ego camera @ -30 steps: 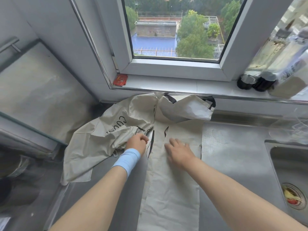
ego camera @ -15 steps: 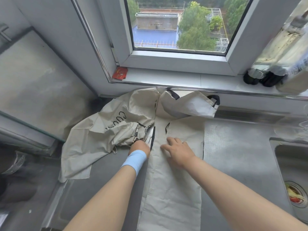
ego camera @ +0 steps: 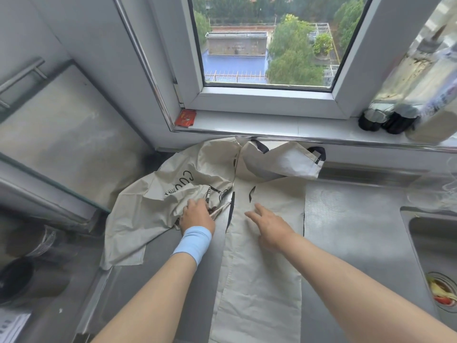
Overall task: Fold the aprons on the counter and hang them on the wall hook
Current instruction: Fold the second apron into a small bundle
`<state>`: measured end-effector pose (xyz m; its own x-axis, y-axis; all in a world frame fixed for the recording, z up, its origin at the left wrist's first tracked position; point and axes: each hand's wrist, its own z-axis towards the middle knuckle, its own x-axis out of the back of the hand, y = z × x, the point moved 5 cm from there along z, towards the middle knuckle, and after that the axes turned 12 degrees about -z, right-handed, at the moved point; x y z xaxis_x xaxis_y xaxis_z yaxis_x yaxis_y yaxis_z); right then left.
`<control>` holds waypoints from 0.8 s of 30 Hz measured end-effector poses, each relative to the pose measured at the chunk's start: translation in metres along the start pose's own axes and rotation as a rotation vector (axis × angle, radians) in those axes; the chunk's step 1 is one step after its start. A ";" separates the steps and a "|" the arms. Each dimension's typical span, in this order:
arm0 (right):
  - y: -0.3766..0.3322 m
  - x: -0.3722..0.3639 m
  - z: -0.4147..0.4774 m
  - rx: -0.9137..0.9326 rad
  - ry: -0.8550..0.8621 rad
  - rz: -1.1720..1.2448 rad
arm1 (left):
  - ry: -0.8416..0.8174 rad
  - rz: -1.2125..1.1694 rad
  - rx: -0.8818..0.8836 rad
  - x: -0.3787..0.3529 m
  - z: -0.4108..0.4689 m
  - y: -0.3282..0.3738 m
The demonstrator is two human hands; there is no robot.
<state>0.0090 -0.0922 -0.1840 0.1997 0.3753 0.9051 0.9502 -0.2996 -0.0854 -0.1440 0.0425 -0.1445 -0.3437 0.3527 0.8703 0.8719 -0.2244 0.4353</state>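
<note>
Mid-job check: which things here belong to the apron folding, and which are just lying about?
In the job: crumpled apron, held by the left hand; flat apron, beneath the right hand.
Lying about: red packet and bottles on the sill; sink with scraps in its drain.

Two bare forearms in shot: the left forearm and the right forearm, uncovered all the way down to the frame's bottom edge. On the left wrist there's a light blue soft fabric wristband, wide, smooth and snug, sitting just behind the bare left hand. The right hand is bare, wrist too.
</note>
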 end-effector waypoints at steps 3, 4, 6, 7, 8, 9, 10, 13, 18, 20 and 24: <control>0.007 0.001 -0.022 -0.050 0.026 -0.029 | -0.234 -0.069 -0.180 -0.019 -0.022 0.010; 0.009 0.000 -0.031 -0.067 0.020 -0.033 | -0.318 -0.033 -0.273 -0.028 -0.033 0.015; 0.010 -0.006 -0.049 -0.100 0.011 -0.046 | -0.456 0.052 -0.405 -0.045 -0.058 0.020; 0.008 -0.011 -0.060 -0.113 0.008 -0.057 | -0.521 0.088 -0.432 -0.053 -0.073 0.019; 0.007 -0.016 -0.070 -0.120 0.007 -0.067 | -0.581 0.128 -0.441 -0.062 -0.085 0.015; 0.003 -0.024 -0.082 -0.124 0.006 -0.071 | -0.635 0.182 -0.446 -0.070 -0.098 0.010; -0.001 -0.031 -0.093 -0.124 0.011 -0.072 | -0.672 0.247 -0.455 -0.077 -0.109 0.003; -0.023 -0.056 -0.129 -0.072 0.021 -0.062 | -0.695 0.417 -0.484 -0.087 -0.139 -0.021; -0.062 -0.088 -0.183 0.056 0.040 -0.103 | -0.540 0.502 -0.547 -0.089 -0.164 -0.042; -0.071 -0.101 -0.200 0.084 -0.002 -0.139 | -0.450 0.452 -0.626 -0.085 -0.175 -0.042; -0.080 -0.123 -0.217 0.067 -0.093 -0.200 | -0.501 0.308 -0.707 -0.085 -0.206 -0.051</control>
<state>-0.1435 -0.3045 -0.1978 0.0235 0.5014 0.8649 0.9862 -0.1535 0.0622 -0.2310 -0.1633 -0.1937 0.2034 0.5002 0.8417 0.4270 -0.8189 0.3834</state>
